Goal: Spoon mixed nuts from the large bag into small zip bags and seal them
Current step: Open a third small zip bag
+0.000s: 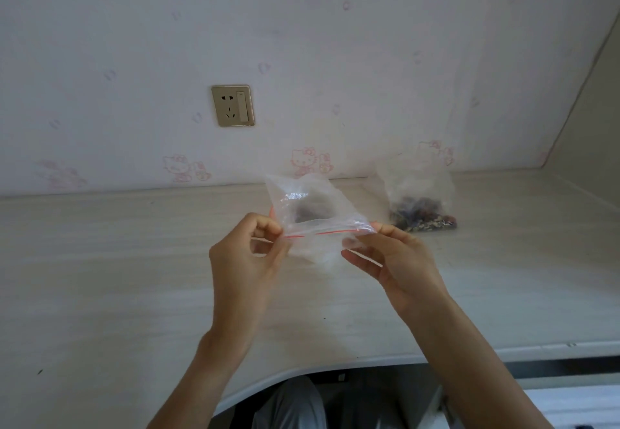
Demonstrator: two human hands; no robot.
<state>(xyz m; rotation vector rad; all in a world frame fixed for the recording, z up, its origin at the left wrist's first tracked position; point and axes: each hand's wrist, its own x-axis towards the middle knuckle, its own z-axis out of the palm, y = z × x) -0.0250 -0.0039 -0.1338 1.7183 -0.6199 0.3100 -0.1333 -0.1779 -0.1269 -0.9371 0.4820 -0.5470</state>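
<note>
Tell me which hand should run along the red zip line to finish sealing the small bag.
Probably the right hand. It pinches the small zip bag at the end of the red zip line, thumb on top, fingers beneath, free to slide. The left hand grips the opposite corner and can anchor it.

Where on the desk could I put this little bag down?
Bare desk lies left of the left hand, out to the wall. More lies near the front edge under the small zip bag. It is crowded only by the large bag, beyond the right hand.

No readable text anywhere (wallpaper (302, 59) bears cartoon-cat prints only).
</note>
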